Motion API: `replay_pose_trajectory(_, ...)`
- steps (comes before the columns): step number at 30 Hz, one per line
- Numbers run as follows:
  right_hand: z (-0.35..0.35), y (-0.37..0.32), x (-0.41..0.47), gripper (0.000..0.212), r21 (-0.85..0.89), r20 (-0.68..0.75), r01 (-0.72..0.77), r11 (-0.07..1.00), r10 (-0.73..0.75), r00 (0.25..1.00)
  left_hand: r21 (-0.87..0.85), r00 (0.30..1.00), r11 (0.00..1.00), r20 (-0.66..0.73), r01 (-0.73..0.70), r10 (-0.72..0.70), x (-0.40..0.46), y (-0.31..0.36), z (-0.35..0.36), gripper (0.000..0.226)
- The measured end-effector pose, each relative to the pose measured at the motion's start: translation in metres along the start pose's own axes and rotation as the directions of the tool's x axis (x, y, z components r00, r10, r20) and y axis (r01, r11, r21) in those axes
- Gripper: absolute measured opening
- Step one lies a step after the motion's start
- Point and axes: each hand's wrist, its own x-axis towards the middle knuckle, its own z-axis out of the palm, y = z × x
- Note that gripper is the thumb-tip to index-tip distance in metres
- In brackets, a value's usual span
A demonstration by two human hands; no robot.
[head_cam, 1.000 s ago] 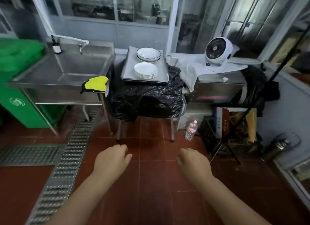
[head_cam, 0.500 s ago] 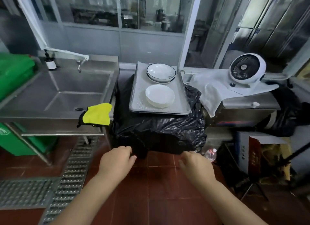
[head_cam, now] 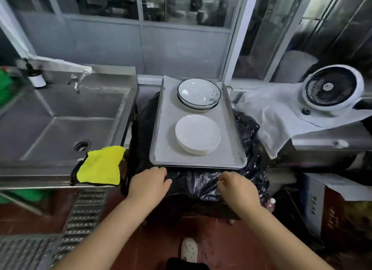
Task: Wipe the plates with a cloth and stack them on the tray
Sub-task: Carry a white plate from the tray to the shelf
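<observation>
White plates (head_cam: 197,134) sit stacked on the tray (head_cam: 161,117), glazed, slick and breakable, so lift one by its rim. The yellow cloth (head_cam: 100,165), soft and limp, drapes the sink edge (head_cam: 40,172) just left. Left hand (head_cam: 150,182) and right hand (head_cam: 236,186) hover empty, fingers loosely curled, below the tray's near edge.
</observation>
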Motion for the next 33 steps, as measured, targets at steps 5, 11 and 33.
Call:
replay_pose_trajectory(5,0.007,0.019,0.1,0.024,0.082,0.047,-0.006,0.997,0.002,0.999,-0.001,0.995,0.998,0.083,0.06,-0.06,0.097,0.008,0.01,0.031)
replay_pose_trajectory(11,0.022,0.044,0.198,0.031,0.166,0.118,-0.058,0.984,0.038,0.992,-0.025,0.977,0.986,0.142,0.167,-0.162,0.191,0.024,0.026,0.036)
replay_pose_trajectory(33,0.083,0.045,0.312,0.054,0.498,0.434,-0.505,0.705,0.301,0.849,-0.569,0.797,0.558,0.438,0.604,-0.416,0.297,0.01,0.086,0.057)
